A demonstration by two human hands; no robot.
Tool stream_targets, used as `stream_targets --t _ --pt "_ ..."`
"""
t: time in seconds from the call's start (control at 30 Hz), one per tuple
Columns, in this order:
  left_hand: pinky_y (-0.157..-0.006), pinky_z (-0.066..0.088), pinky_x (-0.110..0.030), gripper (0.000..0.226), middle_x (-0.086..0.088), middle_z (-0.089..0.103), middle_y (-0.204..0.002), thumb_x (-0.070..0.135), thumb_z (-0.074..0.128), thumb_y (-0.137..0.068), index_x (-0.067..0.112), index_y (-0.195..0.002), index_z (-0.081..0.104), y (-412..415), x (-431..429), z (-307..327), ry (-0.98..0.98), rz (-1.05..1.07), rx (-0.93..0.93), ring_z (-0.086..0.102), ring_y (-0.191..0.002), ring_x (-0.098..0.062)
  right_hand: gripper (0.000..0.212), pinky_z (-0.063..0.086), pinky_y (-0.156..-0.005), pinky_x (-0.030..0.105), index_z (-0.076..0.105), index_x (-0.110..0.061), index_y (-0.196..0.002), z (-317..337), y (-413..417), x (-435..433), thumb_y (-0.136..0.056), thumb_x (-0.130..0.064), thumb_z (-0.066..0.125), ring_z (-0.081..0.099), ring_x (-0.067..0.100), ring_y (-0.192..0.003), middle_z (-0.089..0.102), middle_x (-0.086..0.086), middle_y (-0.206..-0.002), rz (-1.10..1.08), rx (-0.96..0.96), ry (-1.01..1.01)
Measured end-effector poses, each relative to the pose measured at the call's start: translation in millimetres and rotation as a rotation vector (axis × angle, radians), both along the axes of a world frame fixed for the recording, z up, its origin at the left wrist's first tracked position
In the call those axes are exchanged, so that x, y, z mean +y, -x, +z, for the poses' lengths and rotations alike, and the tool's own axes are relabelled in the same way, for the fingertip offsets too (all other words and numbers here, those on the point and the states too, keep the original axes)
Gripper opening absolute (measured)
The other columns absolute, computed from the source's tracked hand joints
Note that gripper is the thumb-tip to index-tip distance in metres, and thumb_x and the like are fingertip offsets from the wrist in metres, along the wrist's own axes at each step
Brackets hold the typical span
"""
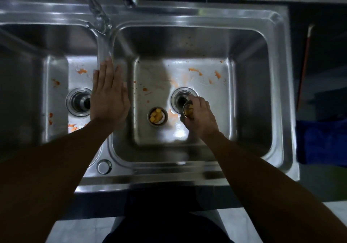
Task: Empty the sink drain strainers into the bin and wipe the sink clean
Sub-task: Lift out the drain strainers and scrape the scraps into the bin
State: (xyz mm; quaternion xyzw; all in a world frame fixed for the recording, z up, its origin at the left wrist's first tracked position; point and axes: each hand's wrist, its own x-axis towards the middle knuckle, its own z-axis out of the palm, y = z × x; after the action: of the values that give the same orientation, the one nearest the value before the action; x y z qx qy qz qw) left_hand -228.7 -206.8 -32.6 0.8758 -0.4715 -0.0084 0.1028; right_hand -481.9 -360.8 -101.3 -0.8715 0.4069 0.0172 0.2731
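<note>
The right hand [200,116] grips a blurred strainer [188,111] of yellow scraps beside the right drain [183,100]. The left hand [109,96], fingers spread flat on the divider, hides part of the left drain [78,101]. A second strainer [157,116] sits on the basin floor.

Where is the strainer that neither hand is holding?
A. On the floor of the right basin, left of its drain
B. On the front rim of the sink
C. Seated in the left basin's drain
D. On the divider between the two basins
A: the loose strainer, full of yellow chunks, sits on the right basin floor, left of the open drain, while the right hand holds the other.
</note>
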Motion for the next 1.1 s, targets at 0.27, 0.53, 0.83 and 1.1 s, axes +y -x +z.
stream_targets --t 0.27,0.53,0.83,1.1 --pt "-0.128 0.005 -0.043 0.054 -0.016 0.011 -0.167 0.03 0.019 -0.108 0.015 -0.159 0.014 -3.7 1.7 -6.3 0.005 -0.005 -0.015 0.002 -0.157 -0.025 0.08 0.051 -0.098 0.039 0.033 -0.018 -0.146 10.2 35.8 -9.6 -0.081 -0.045 0.073 0.043 0.023 -0.124 0.046 0.005 -0.138 -0.015 0.168 -0.017" --pt "-0.128 0.005 -0.042 0.055 -0.015 0.012 -0.168 0.034 0.014 -0.108 0.014 -0.159 0.015 -3.3 1.1 -5.8 0.014 0.0 -0.015 0.003 -0.157 -0.024 0.076 0.051 -0.098 0.039 0.037 -0.017 -0.144 14.5 36.8 -16.2 -0.081 -0.035 0.076 0.041 0.022 -0.128 0.042 0.004 -0.14 0.019 0.191 -0.059" --pt "-0.128 0.005 -0.043 0.055 -0.017 0.014 -0.167 0.03 0.018 -0.107 0.011 -0.158 0.018 -4.1 1.6 -5.0 0.003 -0.007 -0.007 0.006 -0.157 -0.028 0.076 0.04 -0.108 0.037 0.039 -0.009 -0.144 14.4 30.4 -9.4 -0.081 -0.03 0.076 0.043 0.03 -0.131 0.043 0.011 -0.142 0.017 0.215 -0.066" --pt "-0.128 0.009 -0.045 0.056 -0.021 0.018 -0.165 0.03 0.02 -0.107 0.003 -0.155 0.022 -1.6 1.4 0.5 -0.011 -0.008 0.028 0.011 -0.156 -0.031 0.07 0.0 -0.126 0.036 0.013 -0.01 -0.159 43.7 31.3 5.9 -0.104 -0.043 0.04 0.003 0.024 -0.156 0.009 0.012 -0.167 -0.027 0.22 -0.094"
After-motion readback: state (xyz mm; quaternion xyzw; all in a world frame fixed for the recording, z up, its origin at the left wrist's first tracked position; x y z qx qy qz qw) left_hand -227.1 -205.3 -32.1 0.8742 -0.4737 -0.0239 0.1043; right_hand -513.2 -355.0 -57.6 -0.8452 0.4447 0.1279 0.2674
